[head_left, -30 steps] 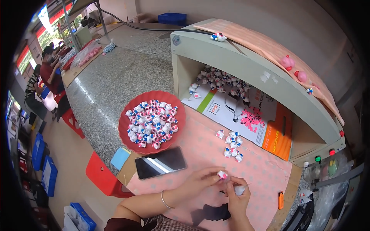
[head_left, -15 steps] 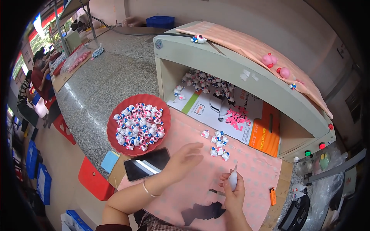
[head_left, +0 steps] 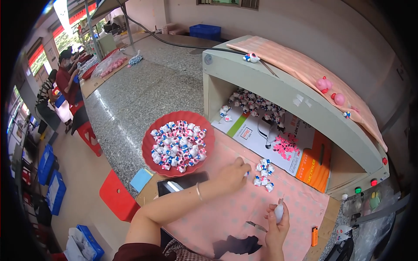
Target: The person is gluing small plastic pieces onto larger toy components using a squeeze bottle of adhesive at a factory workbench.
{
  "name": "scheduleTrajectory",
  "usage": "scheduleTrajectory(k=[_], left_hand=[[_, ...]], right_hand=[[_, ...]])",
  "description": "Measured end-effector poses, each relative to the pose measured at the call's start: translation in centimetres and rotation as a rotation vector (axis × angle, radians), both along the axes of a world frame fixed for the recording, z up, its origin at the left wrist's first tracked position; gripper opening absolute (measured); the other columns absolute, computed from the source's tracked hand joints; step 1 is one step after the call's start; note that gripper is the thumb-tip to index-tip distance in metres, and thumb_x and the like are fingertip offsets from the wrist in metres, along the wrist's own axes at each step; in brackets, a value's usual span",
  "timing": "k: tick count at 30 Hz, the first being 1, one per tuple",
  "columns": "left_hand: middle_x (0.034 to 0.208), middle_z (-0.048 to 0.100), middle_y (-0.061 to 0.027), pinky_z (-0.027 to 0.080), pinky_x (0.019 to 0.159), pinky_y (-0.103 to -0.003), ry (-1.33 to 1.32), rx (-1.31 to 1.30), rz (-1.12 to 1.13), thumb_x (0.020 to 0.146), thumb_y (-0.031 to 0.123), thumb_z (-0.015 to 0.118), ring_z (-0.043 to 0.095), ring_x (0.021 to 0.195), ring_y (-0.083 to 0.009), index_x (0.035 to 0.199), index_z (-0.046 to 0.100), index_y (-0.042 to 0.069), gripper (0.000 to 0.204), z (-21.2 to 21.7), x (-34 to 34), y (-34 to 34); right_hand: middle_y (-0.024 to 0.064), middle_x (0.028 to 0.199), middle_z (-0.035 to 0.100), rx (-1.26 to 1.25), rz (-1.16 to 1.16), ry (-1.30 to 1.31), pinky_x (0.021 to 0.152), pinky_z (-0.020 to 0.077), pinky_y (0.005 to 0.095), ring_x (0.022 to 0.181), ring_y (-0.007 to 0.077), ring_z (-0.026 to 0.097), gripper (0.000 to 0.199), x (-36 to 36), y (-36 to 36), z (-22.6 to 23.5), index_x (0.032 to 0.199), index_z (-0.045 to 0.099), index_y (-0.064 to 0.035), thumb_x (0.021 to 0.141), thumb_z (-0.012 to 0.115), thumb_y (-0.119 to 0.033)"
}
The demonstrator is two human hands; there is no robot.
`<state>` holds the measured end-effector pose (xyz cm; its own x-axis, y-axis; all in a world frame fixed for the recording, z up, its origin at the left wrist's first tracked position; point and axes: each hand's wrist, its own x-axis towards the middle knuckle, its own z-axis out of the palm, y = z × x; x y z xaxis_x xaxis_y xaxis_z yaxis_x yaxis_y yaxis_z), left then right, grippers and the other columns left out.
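Head view shows the right hand (head_left: 277, 222) holding a small white plastic squeeze bottle (head_left: 279, 212), and the left hand (head_left: 235, 176) bent narrow beside a few little white-and-blue toy figures (head_left: 263, 182) on the pink cloth (head_left: 204, 226), its fingers hiding whether it has hold of one. Lots look done in the round red plastic bowl (head_left: 147, 145), but more work seems left, with loose pink bits (head_left: 286, 147) farther in. Way back, the shady pile of figures (head_left: 254, 102) is too blurry to count.
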<state>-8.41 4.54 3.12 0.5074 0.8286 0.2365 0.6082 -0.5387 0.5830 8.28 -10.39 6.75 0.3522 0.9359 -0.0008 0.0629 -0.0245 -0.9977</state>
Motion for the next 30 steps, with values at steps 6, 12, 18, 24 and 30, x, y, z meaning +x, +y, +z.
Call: scheduleTrajectory(k=[6, 12, 18, 24, 30], left_hand=[[0.096, 0.049, -0.0079, 0.044, 0.072, -0.025, -0.377, -0.339, -0.401, 0.079, 0.007, 0.055, 0.052, 0.082, -0.0145, 0.114, 0.048, 0.010, 0.037, 3.2, -2.1, -7.5], [0.110, 0.051, -0.0065, 0.040, 0.084, -0.026, -0.876, -1.056, -0.198, 0.085, 0.014, 0.052, 0.047, 0.101, -0.0126, 0.113, 0.047, 0.001, 0.032, 3.7, -2.9, -10.8], [0.098, 0.053, -0.0012, 0.043, 0.078, -0.022, -1.204, -1.367, -0.066, 0.087, 0.013, 0.048, 0.051, 0.090, -0.0095, 0.123, 0.041, 0.006, 0.037, 2.2, -3.3, -10.7], [0.109, 0.051, -0.0067, 0.044, 0.083, -0.026, -1.137, -1.280, -0.074, 0.086, 0.010, 0.049, 0.053, 0.097, -0.0145, 0.127, 0.036, 0.004, 0.043, 1.4, -2.0, -9.3], [0.116, 0.048, -0.0103, 0.042, 0.090, -0.029, -1.193, -1.278, -0.116, 0.085, 0.005, 0.049, 0.049, 0.106, -0.0190, 0.123, 0.039, 0.001, 0.039, -0.1, 1.6, -8.2]], right_hand=[[0.0081, 0.086, 0.051, 0.043, 0.022, 0.092, 0.052, 0.0449, 0.0207, 0.062, 0.0105, 0.051, 0.041, -2.4, -0.6, -0.1, 0.116, 0.039, 0.0011, 0.078, 0.052, 0.002], [0.0079, 0.081, 0.050, 0.088, 0.131, 0.106, 0.048, 0.0453, 0.0208, 0.059, 0.0106, 0.051, 0.042, -4.5, -1.8, 0.3, 0.113, 0.039, -0.0004, 0.075, 0.054, 0.006], [0.0105, 0.084, 0.051, 0.063, -0.067, 0.170, 0.046, 0.0511, 0.0222, 0.068, 0.0145, 0.056, 0.033, -6.0, -1.7, 2.7, 0.113, 0.031, -0.0023, 0.085, 0.047, -0.012], [0.0147, 0.084, 0.056, 0.034, 0.054, 0.169, 0.046, 0.0462, 0.0226, 0.058, 0.0137, 0.054, 0.028, 1.0, -2.2, 5.3, 0.105, 0.032, -0.0003, 0.083, 0.047, -0.007], [0.0167, 0.079, 0.055, 0.043, 0.101, 0.234, 0.040, 0.0455, 0.0243, 0.049, 0.0152, 0.053, 0.029, 3.8, -0.7, -0.5, 0.094, 0.035, -0.0016, 0.080, 0.056, -0.017]])
